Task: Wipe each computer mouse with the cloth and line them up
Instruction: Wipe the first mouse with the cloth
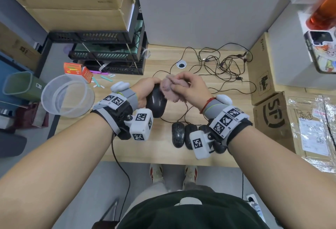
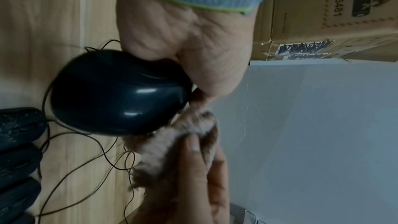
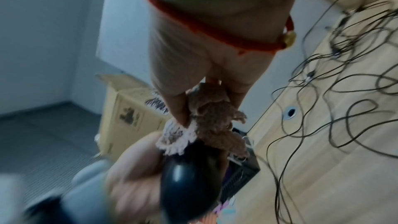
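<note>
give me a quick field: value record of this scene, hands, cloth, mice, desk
left hand: grips the black mouse, lifted off the desk
right hand: pinches the pink cloth against the front of that mouse
row of mice: dark mice side by side at the near edge of the desk, partly hidden by the right wrist
cables: tangled at the back of the desk
desk: light wood
beside desk: cardboard boxes on the right

Glossy black mouse [image 1: 156, 101] lifted off desk, pinkish fuzzy cloth [image 1: 170, 88] bunched against its front; three mice [image 1: 189, 135] side by side.
</note>
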`<state>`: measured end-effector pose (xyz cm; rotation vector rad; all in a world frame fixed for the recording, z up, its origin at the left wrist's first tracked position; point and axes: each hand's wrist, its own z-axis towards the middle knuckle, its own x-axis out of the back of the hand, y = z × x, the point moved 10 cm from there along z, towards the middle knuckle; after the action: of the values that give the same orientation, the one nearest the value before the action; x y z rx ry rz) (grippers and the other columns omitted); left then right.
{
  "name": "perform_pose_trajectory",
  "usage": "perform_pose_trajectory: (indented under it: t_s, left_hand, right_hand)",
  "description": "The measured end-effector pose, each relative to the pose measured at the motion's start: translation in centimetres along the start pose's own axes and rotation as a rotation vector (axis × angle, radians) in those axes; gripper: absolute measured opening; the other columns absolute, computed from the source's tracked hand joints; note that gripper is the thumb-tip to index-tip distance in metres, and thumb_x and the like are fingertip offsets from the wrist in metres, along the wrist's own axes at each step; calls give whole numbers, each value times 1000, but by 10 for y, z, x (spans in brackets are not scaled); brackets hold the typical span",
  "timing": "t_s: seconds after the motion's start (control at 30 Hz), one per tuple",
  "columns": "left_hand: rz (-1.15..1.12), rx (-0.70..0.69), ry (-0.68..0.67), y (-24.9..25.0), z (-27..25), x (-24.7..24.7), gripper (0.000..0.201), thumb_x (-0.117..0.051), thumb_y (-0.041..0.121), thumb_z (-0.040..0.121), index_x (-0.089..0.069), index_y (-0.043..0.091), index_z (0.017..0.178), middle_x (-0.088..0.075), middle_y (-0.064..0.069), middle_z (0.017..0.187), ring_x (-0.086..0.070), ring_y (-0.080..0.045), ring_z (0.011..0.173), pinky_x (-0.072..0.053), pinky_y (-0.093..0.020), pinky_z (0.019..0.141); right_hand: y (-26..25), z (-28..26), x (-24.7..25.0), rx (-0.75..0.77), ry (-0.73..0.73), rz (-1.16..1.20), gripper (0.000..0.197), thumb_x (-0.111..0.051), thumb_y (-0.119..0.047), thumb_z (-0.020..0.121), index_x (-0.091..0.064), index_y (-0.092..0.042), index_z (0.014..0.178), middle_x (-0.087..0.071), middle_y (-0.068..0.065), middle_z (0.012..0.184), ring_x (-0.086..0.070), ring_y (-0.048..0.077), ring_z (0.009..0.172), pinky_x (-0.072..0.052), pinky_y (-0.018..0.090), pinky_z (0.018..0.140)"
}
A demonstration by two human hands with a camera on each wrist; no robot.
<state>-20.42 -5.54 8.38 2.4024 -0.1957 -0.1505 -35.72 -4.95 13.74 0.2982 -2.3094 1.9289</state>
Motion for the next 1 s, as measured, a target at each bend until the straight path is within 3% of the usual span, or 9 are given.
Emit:
perform_pose_trajectory:
  t_s: [0.13, 0.23, 0.33, 0.47, 0.57, 0.67, 0.8, 0.87, 1.0]
  left_hand:
    - [7, -12, 113, 5, -1, 10, 24, -54, 22, 97, -65, 13, 78, -66, -7, 71, -64, -23, 62, -53, -27, 57]
    - [17, -18, 165, 2, -3, 16, 20, -54, 20, 97, -63, 14, 80, -64, -9, 75, -61, -25, 63, -54, -32, 63]
    - [-26, -21, 182, -2, -3, 18, 22, -52, 24, 101, -64, 11, 87, -64, -11, 77, -62, -26, 64, -58, -41, 73]
    - [-69, -54, 197, 4, -3, 20, 29, -47, 23, 105, -60, 10, 82, -66, -3, 55, -62, -16, 45, -50, -20, 45]
    - [-43, -77, 187, 10, -5, 17, 27, -49, 22, 103, -62, 9, 83, -68, -5, 62, -63, -20, 56, -52, -24, 53]
    - [-12, -69, 112, 7, -10, 4, 25, -60, 22, 96, -69, -1, 101, -65, -18, 77, -64, -28, 63, -54, -34, 62]
    - [61, -80, 154, 7, -7, 6, 42, -53, 44, 102, -69, 10, 81, -69, -13, 78, -67, -27, 74, -55, -41, 80]
    - [62, -86, 173, 8, -4, 9, 44, -51, 43, 103, -68, 13, 75, -67, -8, 77, -64, -26, 81, -53, -42, 88]
    - [103, -116, 223, 12, -4, 15, 40, -55, 40, 101, -69, 16, 72, -64, -3, 69, -59, -24, 69, -49, -37, 79]
  right_hand:
    - [-10, -15, -44, 138, -176, -213, 22, -85, -19, 73, -70, -29, 86, -62, 0, 92, -58, 4, 72, -47, 23, 63]
    - [9, -8, -31, 3, -151, -212, 22, -85, -18, 73, -68, -30, 79, -66, -3, 80, -59, 5, 59, -48, 25, 57]
    - [10, -4, -13, 13, -61, -320, 22, -81, -13, 74, -64, -26, 78, -68, -6, 79, -62, 13, 70, -45, 21, 62]
    - [-9, -19, -43, 7, -345, -159, 24, -85, -3, 73, -67, -18, 72, -61, -10, 67, -54, 1, 46, -44, 17, 44]
    - [-15, -12, -38, 25, -297, -173, 20, -87, -6, 71, -70, -15, 75, -64, -14, 61, -56, -2, 48, -44, 15, 47]
    - [-16, 4, -19, 7, -76, -169, 20, -87, -16, 72, -69, -24, 75, -68, -9, 70, -61, 8, 58, -53, 29, 57]
    - [-15, -5, -39, 0, -240, -161, 20, -84, -8, 74, -70, -22, 75, -67, -11, 64, -63, 14, 51, -52, 30, 48]
    - [-15, -11, -46, 62, -282, -241, 23, -89, -16, 70, -70, -27, 73, -68, -11, 73, -64, 9, 64, -54, 30, 61]
    - [-17, -23, -57, 132, -387, -346, 26, -91, -17, 66, -70, -30, 72, -66, -16, 76, -59, 0, 73, -45, 16, 70]
